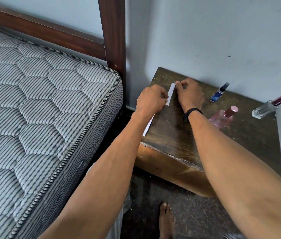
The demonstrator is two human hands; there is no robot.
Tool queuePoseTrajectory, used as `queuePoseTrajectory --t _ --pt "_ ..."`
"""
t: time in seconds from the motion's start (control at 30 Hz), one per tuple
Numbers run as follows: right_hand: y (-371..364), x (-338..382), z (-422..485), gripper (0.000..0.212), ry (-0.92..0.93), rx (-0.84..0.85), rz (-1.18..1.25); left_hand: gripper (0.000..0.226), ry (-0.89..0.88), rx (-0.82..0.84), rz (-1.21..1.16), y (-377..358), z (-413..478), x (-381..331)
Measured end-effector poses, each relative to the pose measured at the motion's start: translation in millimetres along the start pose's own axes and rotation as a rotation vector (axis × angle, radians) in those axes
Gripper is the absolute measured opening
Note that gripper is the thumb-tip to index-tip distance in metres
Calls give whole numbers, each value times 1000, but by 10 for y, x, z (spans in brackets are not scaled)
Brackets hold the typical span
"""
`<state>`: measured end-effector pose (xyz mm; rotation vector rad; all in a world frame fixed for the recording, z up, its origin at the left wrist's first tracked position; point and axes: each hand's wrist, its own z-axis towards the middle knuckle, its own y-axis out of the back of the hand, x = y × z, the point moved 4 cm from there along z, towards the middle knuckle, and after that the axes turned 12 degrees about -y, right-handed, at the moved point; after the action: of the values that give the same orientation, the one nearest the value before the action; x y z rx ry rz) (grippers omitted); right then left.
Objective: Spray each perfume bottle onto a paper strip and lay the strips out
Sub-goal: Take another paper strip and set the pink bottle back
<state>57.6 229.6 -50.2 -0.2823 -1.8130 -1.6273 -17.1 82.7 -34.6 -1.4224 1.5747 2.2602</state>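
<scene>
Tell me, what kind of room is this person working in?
Most likely a bedroom. A bare striped mattress sits in a dark wooden bed frame, and beside it, against the wall, stands a worn wooden bedside cabinet holding three perfume bottles.

wooden stand (170, 135), 3 perfume btls (220, 92), paper strips (170, 94)

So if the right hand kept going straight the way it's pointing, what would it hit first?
Probably the wall. The right hand points up the table holding the paper strip; the bottles sit off to its right. Depth is unclear.
</scene>
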Motion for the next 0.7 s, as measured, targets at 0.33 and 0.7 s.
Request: queuePoseTrajectory --t 0.33,0.7 --pt "55 -30 -68 26 -15 27 185 13 -4 -22 -91 99 8 -37" --pt "324 -339 -1014 9 -57 327 462 12 -40 -63 -202 192 40 -117"
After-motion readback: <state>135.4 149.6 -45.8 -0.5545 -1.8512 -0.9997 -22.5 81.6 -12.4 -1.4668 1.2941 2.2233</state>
